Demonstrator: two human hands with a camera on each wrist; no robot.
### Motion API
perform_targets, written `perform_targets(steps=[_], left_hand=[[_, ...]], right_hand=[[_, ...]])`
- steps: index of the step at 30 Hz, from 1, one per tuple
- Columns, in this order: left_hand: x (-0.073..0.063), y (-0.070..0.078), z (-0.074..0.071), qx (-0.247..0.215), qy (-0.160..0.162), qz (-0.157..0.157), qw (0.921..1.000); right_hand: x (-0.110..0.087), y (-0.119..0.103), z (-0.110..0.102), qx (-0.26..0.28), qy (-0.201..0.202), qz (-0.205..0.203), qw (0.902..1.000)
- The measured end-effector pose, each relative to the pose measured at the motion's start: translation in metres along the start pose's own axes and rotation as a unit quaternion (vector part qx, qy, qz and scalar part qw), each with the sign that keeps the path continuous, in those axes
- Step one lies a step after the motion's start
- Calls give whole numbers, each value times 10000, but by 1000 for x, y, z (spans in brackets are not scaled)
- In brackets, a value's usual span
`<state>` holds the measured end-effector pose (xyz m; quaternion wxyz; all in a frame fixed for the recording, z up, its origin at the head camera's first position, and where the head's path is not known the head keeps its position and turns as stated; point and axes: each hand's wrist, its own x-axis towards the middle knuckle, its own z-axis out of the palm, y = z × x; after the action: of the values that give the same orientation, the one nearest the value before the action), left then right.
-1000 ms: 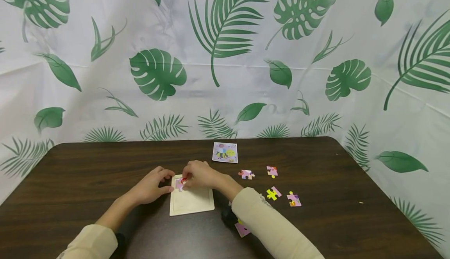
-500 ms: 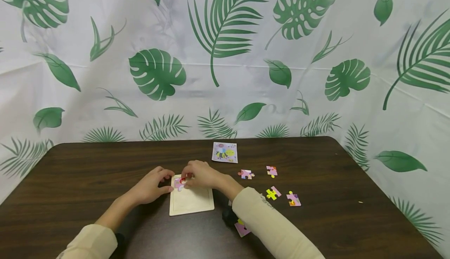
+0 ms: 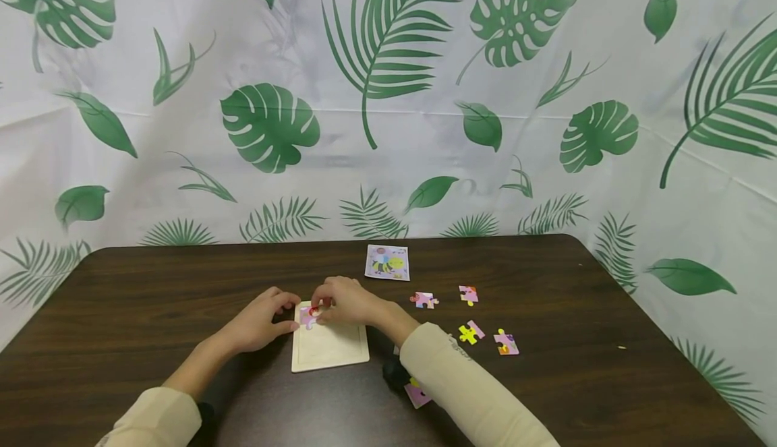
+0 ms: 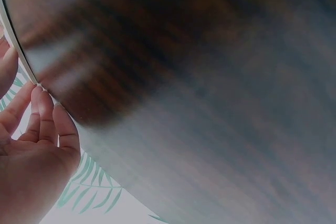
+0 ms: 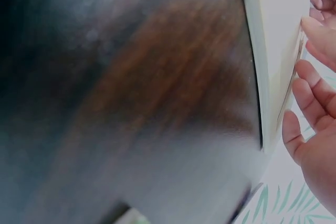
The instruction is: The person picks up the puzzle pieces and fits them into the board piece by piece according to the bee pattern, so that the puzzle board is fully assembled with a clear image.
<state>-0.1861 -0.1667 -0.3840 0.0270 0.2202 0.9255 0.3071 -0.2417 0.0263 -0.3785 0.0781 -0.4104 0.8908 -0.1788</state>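
The right hand [image 3: 344, 301] has its thumb and fingers bent down onto a piece [image 3: 308, 318], in what looks like a pinch at its right side, though the fingertips hide part of it. That piece, pink with a red detail, lies in the upper left corner of the frame [image 3: 330, 350]. The left hand [image 3: 262, 317] has a loose grip: thumb and fingers are spread and touch the frame's left edge near that same corner.

Little has changed over the last second. Both hands keep their places, and the piece seems a touch closer to the corner than before. That suggests fine seating rather than carrying; whether the piece lies fully flat cannot be told from here. The rest of the frame's visible bed is bare, so the work appears to be at an early stage.

Farther out, a card [image 3: 387, 262] showing a bee lies beyond the right hand. To the right, four pieces lie loose and apart on the desk [image 3: 182, 292]: two pink ones [image 3: 423, 300] [image 3: 469, 294], a yellow one [image 3: 471, 332] and one with orange [image 3: 506, 342]. Another, pink and yellow [image 3: 417, 394], is partly hidden by the right sleeve [image 3: 467, 379].
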Motion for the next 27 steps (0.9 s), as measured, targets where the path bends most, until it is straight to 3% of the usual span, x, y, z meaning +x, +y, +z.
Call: perform_targets(steps=[8,16,21,27], left_hand=[[-1,1,-1,1,12,9,10000],[-1,0,0,6,27,-17,10000],[-1,-2,2,68,30,-11,10000],[-1,-2,2,96,73,-21,9999]], right_hand=[[-1,-2,-1,34,-79,36,10000],[-5,6,-4,908,51,-26,9959],[-12,12,-16,1279,35,98,9917],[-28,27,-35,1306,-38,251,9911]])
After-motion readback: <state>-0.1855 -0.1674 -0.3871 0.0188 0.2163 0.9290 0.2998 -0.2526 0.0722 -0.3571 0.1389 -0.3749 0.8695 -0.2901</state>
